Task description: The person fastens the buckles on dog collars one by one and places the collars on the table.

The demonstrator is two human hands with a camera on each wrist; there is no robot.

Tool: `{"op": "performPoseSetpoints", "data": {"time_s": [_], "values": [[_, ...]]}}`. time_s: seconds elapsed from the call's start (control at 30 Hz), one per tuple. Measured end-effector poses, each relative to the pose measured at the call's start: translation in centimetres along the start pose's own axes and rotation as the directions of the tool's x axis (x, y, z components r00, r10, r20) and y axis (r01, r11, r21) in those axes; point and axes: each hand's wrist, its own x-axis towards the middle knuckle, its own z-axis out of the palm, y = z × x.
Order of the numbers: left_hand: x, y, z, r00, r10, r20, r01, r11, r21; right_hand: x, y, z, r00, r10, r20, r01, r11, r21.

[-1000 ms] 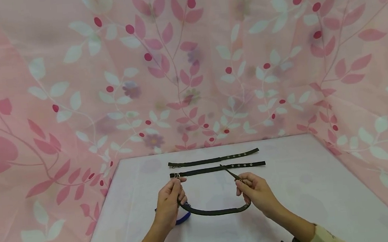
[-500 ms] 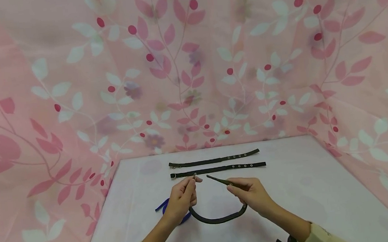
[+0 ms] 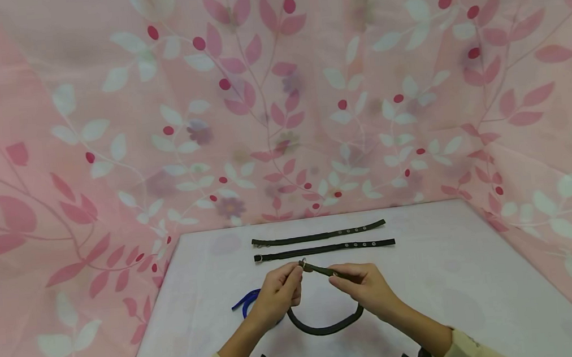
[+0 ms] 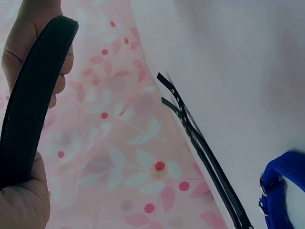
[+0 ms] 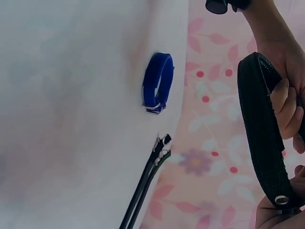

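Observation:
A dark green collar hangs in a loop between my two hands above the table. My left hand pinches its buckle end, where a small metal ring shows. My right hand grips the strap close to its other end. The strap's tip meets the buckle between the hands; whether it passes through cannot be told. In the right wrist view a metal eyelet shows on the collar's band. The left wrist view shows the band's broad face.
Two dark collars with eyelets, one farther back and one nearer, lie side by side on the white table. A blue collar, fastened in a loop, lies to the left. Pink floral cloth stands behind.
My left hand has moved right with the buckle end, and the hands are closer together. The strap tip has swung down to the buckle. More of the blue collar shows.

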Motion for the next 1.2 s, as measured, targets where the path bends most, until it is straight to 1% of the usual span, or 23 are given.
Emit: {"op": "performPoseSetpoints", "data": {"time_s": [0.13,0.27,0.33,0.47,0.53,0.7,0.77,0.87,0.97,1.07,1.2], "values": [[0.3,0.0,0.6,0.999,0.011,0.042,-0.014,0.998,0.056,0.1,-0.2,0.1,1.0,-0.024,0.009,0.024,1.0,-0.002],[0.4,-0.2,1.0,0.997,-0.014,0.071,0.01,0.998,0.057,0.3,-0.6,0.4,1.0,-0.011,0.008,0.011,1.0,-0.017],[0.4,-0.3,1.1,0.997,-0.032,0.075,0.028,0.998,0.054,0.4,-0.9,0.6,1.0,0.028,-0.002,-0.028,1.0,-0.013],[0.5,-0.5,1.2,0.996,-0.059,0.061,0.056,0.997,0.054,0.5,-1.3,1.0,0.992,0.121,-0.037,-0.119,0.992,0.045],[0.6,-0.5,1.2,0.995,-0.073,0.065,0.071,0.997,0.029,0.5,-1.3,1.2,0.988,0.148,-0.047,-0.144,0.986,0.082],[0.7,-0.4,1.5,0.989,-0.096,0.109,0.103,0.993,-0.054,0.8,-1.0,1.5,0.993,0.117,-0.02,-0.114,0.986,0.12],[0.7,-0.3,1.7,0.988,-0.099,0.116,0.108,0.991,-0.076,0.8,-0.9,1.6,0.995,0.104,0.0,-0.103,0.986,0.129],[0.7,-0.3,1.9,0.99,-0.1,0.095,0.111,0.988,-0.11,0.8,-0.8,1.4,0.994,0.104,0.025,-0.107,0.985,0.133],[0.8,-0.2,1.7,0.995,-0.091,0.04,0.096,0.984,-0.151,0.6,-0.7,1.1,0.993,0.112,0.036,-0.116,0.983,0.139],[0.9,-0.1,1.2,0.998,-0.07,0.0,0.069,0.978,-0.195,0.3,-0.5,0.7,0.992,0.127,0.024,-0.129,0.98,0.152],[0.8,-0.1,0.8,0.999,-0.038,0.001,0.037,0.977,-0.209,0.1,-0.1,0.6,0.99,0.142,-0.021,-0.137,0.977,0.163]]}}
